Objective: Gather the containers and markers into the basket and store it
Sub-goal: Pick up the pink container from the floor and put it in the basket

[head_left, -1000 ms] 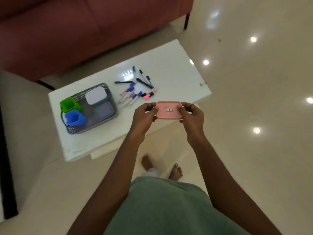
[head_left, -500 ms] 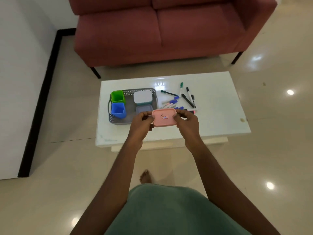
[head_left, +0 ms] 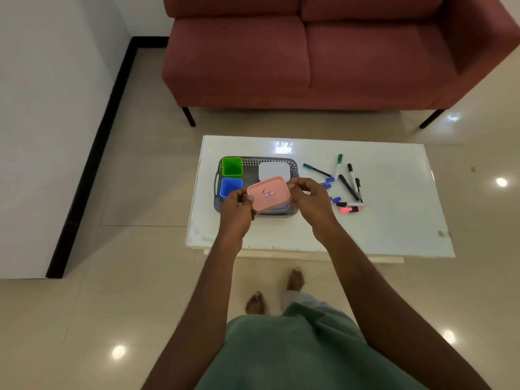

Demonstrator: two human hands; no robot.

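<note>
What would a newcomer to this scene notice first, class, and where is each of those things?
First, the pink container, held at its short ends by the left hand and right hand above the grey basket on the white table. Next, the bright green cup and blue cup at the basket's left end. Then the markers scattered on the table to the basket's right.
</note>
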